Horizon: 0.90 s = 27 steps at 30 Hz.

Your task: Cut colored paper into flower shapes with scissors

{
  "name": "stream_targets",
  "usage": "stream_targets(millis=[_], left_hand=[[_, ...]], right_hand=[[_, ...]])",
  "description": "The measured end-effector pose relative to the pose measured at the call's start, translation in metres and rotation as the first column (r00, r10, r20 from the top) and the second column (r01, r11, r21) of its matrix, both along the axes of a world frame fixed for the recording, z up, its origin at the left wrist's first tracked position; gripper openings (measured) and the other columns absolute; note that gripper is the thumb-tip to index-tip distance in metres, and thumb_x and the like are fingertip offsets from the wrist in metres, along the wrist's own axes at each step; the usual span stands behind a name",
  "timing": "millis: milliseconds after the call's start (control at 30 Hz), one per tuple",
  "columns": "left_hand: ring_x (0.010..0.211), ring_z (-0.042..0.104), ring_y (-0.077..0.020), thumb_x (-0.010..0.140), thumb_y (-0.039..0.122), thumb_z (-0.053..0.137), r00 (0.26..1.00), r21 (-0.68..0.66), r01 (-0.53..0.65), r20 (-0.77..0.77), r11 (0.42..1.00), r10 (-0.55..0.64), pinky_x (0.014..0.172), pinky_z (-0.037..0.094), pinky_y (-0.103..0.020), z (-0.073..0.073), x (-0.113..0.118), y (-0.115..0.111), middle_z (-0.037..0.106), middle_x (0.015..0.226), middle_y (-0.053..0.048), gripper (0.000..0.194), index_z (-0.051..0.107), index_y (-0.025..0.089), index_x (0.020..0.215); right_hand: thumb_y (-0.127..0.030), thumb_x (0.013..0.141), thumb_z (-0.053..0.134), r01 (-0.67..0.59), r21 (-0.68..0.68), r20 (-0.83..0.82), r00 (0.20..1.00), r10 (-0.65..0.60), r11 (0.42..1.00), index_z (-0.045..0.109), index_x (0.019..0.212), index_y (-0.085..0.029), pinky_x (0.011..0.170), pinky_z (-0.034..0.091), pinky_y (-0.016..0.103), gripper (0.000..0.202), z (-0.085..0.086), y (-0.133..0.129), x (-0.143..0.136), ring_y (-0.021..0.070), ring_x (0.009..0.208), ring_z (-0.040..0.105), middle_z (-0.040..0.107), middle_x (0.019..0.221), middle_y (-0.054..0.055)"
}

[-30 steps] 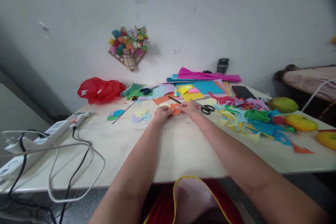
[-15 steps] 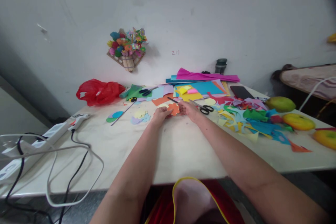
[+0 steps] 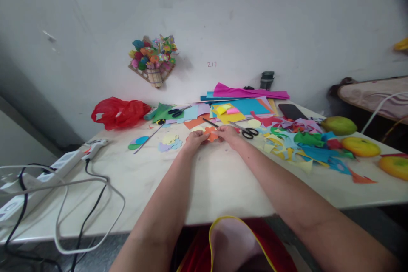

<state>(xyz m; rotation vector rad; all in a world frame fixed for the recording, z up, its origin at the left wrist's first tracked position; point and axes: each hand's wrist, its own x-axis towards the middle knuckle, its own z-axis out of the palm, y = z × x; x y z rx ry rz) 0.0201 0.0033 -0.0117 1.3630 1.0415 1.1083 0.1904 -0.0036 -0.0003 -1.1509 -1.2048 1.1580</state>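
Note:
Between my two hands is a small orange paper flower [image 3: 210, 134]. My left hand [image 3: 196, 138] pinches its left edge. The fingers of my right hand [image 3: 227, 134] are closed on its right edge. Just behind the hands lie a dark pencil-like stick [image 3: 210, 123] and an orange paper sheet [image 3: 194, 123]. Black-handled scissors [image 3: 249, 132] rest to the right of my right hand. Left of my left hand sits a small pile of pale yellow, blue and purple paper cutouts [image 3: 170, 141].
Coloured paper scraps [image 3: 302, 146] and several fruits [image 3: 360, 146] cover the right side of the table. At the back are paper sheets [image 3: 253, 106], a phone [image 3: 291, 111] and a red bag [image 3: 119, 112]. A power strip [image 3: 60, 168] with cables lies left.
My right hand has moved in onto the flower's right edge, its fingers now closed there. The flower looks flatter and more covered by the fingers. The whole view has shifted slightly.

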Motion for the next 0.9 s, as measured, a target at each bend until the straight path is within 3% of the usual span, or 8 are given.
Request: stream_targets(millis=[300,567,900], left_hand=[[0.06,0.06,-0.0143,0.058,0.048,0.087,1.0,-0.01,0.026,-0.012,1.0,-0.026,0.064,0.047,-0.027,0.0036,0.0012,-0.0025,0.06,0.058,0.0,0.048,0.051,0.018,0.058],[0.061,0.06,-0.0142,0.06,0.045,0.087,1.0,-0.022,0.024,-0.002,0.999,-0.024,0.065,0.047,-0.027,0.0047,0.002,-0.0039,0.06,0.057,-0.001,0.045,0.051,0.018,0.058],[0.06,0.06,-0.0146,0.059,0.043,0.088,1.0,-0.007,0.019,0.009,1.0,-0.019,0.064,0.047,-0.028,0.0044,0.0014,-0.0037,0.059,0.057,-0.001,0.045,0.051,0.017,0.056]], right_hand=[[-0.037,0.052,0.087,0.061,0.004,0.067,0.996,-0.061,0.998,0.05,0.048,-0.02,0.043,0.042,0.023,0.042,0.0023,-0.0016,-0.0018,0.0084,0.044,0.044,0.048,0.047,-0.006],[-0.028,0.059,0.084,0.076,-0.004,0.064,0.995,-0.076,0.997,0.052,0.048,-0.019,0.041,0.042,0.021,0.035,0.0009,0.0005,-0.0025,0.0073,0.042,0.044,0.049,0.047,-0.005],[-0.028,0.061,0.082,0.071,-0.016,0.052,0.996,-0.07,0.997,0.052,0.048,-0.019,0.04,0.041,0.02,0.034,0.004,-0.0037,-0.0042,0.0073,0.044,0.043,0.047,0.048,-0.005]])
